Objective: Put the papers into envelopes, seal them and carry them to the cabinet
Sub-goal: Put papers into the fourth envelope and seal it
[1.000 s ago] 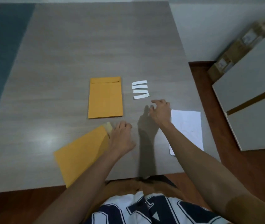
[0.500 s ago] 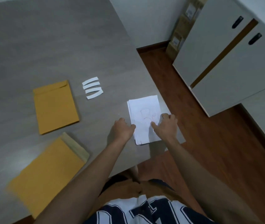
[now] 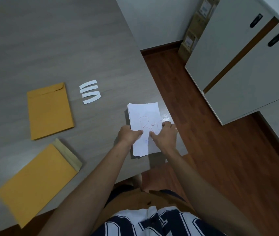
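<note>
A small stack of white papers [image 3: 144, 116] with red writing on the top sheet lies near the table's right edge. My left hand [image 3: 129, 134] pinches the stack's left side and my right hand [image 3: 165, 135] grips its right side; the top sheets look slightly lifted. An orange envelope with its flap open [image 3: 38, 178] lies at the near left, at an angle. A second orange envelope [image 3: 49, 110], flap shut, lies flat beyond it.
Several white paper strips [image 3: 90, 91] lie between the far envelope and the papers. The grey table [image 3: 58, 45] ends just right of the stack. A white cabinet [image 3: 247, 65] with two black handles stands to the right across wooden floor; cardboard boxes [image 3: 193, 31] lean behind it.
My view has swung right from the envelopes to the paper stack. My left hand left the open envelope, and both hands closed in and took hold of the papers.
</note>
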`<state>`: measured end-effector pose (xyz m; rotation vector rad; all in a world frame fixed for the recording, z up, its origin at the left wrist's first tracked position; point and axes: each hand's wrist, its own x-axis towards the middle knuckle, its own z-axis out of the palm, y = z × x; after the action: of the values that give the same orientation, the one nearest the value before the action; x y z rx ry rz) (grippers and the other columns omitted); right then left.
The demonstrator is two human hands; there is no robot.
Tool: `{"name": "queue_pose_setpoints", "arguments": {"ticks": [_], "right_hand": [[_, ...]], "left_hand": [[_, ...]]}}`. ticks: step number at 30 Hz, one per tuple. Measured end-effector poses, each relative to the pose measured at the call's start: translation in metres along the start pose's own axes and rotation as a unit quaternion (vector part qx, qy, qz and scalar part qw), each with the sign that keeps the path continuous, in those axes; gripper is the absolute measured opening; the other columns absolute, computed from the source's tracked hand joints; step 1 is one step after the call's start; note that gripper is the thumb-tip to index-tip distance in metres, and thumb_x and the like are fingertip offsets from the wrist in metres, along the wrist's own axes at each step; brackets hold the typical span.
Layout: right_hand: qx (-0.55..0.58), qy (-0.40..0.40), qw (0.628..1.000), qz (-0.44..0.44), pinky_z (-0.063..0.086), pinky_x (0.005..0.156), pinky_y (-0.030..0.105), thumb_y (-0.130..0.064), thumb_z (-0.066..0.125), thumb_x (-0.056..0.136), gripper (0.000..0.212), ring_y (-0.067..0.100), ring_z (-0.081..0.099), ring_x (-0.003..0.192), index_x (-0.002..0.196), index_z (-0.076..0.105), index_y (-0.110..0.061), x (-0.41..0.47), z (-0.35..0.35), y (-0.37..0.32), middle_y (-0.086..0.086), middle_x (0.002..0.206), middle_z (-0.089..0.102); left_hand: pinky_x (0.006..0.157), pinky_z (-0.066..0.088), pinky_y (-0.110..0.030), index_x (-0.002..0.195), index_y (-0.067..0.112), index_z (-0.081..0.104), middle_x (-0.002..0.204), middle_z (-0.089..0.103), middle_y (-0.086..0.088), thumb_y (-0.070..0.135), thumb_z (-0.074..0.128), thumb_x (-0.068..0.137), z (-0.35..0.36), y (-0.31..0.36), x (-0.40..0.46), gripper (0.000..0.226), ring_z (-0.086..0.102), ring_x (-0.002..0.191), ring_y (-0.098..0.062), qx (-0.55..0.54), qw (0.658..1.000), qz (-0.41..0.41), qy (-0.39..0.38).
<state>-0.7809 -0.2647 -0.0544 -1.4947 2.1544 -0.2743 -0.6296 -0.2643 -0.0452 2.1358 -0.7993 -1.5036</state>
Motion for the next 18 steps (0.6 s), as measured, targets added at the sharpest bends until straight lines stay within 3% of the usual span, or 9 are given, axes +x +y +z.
{"name": "queue_pose_setpoints", "arguments": {"ticks": [3,6,8,10,12,14,15,17,18], "right_hand": [[0.012,-0.004,1.0,-0.011,0.046,0.094,0.033,-0.053,0.075,0.072,0.069,0.021,0.047,0.114,0.124,0.048,-0.016,-0.003,0.001,0.002,0.005,0.128,0.048],[0.057,-0.015,0.998,-0.031,0.047,0.089,0.03,-0.053,0.077,0.07,0.065,0.017,0.046,0.111,0.12,0.049,-0.021,-0.005,-0.002,0.003,0.0,0.123,0.049],[0.122,-0.018,0.992,-0.024,0.05,0.085,0.027,-0.055,0.077,0.068,0.064,0.014,0.05,0.108,0.118,0.051,-0.025,-0.006,-0.008,0.0,-0.004,0.12,0.052],[0.222,-0.029,0.974,0.009,0.052,0.07,0.016,-0.053,0.08,0.069,0.064,0.012,0.056,0.102,0.119,0.051,-0.027,-0.009,-0.014,-0.007,-0.008,0.115,0.056],[0.336,-0.078,0.936,0.071,0.053,0.059,0.014,-0.045,0.083,0.069,0.064,0.012,0.062,0.096,0.12,0.051,-0.023,-0.01,-0.02,-0.021,-0.008,0.112,0.061],[0.459,-0.175,0.864,0.11,0.058,0.067,0.027,-0.031,0.084,0.072,0.057,0.018,0.065,0.098,0.119,0.056,-0.016,-0.013,-0.02,-0.039,0.001,0.115,0.067],[0.504,-0.219,0.828,0.112,0.058,0.072,0.032,-0.024,0.083,0.075,0.051,0.021,0.065,0.101,0.119,0.058,-0.015,-0.014,-0.019,-0.047,0.004,0.116,0.068],[0.538,-0.254,0.798,0.099,0.057,0.083,0.036,-0.014,0.079,0.078,0.046,0.024,0.063,0.106,0.12,0.06,-0.015,-0.015,-0.015,-0.063,0.004,0.116,0.068],[0.53,-0.255,0.804,0.085,0.057,0.086,0.037,-0.013,0.079,0.078,0.046,0.023,0.064,0.106,0.12,0.06,-0.015,-0.014,-0.014,-0.069,0.002,0.116,0.068]], "left_hand": [[0.089,0.057,-0.048,0.118,0.017,0.065,0.12,0.069,-0.003,0.024,0.073,0.084,0.008,-0.002,-0.004,0.035,0.067,0.1,-0.03,0.019,0.999,0.026,0.008],[0.09,0.056,-0.049,0.123,0.024,0.061,0.121,0.069,0.002,0.027,0.069,0.082,0.008,-0.011,-0.003,0.042,0.067,0.102,-0.027,-0.008,0.999,0.047,0.0],[0.09,0.057,-0.049,0.124,0.025,0.06,0.12,0.069,0.002,0.031,0.07,0.081,0.001,-0.014,-0.005,0.044,0.067,0.101,-0.025,-0.072,0.997,0.039,0.014],[0.091,0.056,-0.045,0.124,0.019,0.06,0.12,0.069,0.0,0.022,0.07,0.089,-0.011,-0.011,-0.01,0.037,0.067,0.101,-0.024,-0.188,0.981,0.027,0.036],[0.091,0.054,-0.041,0.119,0.013,0.063,0.117,0.07,-0.003,0.007,0.065,0.093,-0.023,-0.007,-0.013,0.027,0.067,0.102,-0.023,-0.349,0.936,0.02,0.022],[0.091,0.054,-0.039,0.116,0.013,0.064,0.116,0.071,-0.004,-0.001,0.062,0.093,-0.033,-0.002,-0.019,0.027,0.067,0.104,-0.024,-0.444,0.895,0.036,-0.004],[0.091,0.054,-0.038,0.115,0.014,0.064,0.116,0.071,-0.003,-0.002,0.062,0.092,-0.036,0.001,-0.021,0.028,0.067,0.105,-0.024,-0.452,0.89,0.047,-0.01],[0.09,0.055,-0.038,0.115,0.014,0.065,0.116,0.072,-0.004,-0.004,0.065,0.089,-0.046,0.001,-0.022,0.032,0.068,0.104,-0.024,-0.463,0.883,0.076,-0.01],[0.09,0.056,-0.039,0.114,0.014,0.065,0.115,0.073,-0.004,-0.006,0.066,0.087,-0.055,0.002,-0.022,0.034,0.068,0.103,-0.024,-0.475,0.876,0.087,-0.003]]}}
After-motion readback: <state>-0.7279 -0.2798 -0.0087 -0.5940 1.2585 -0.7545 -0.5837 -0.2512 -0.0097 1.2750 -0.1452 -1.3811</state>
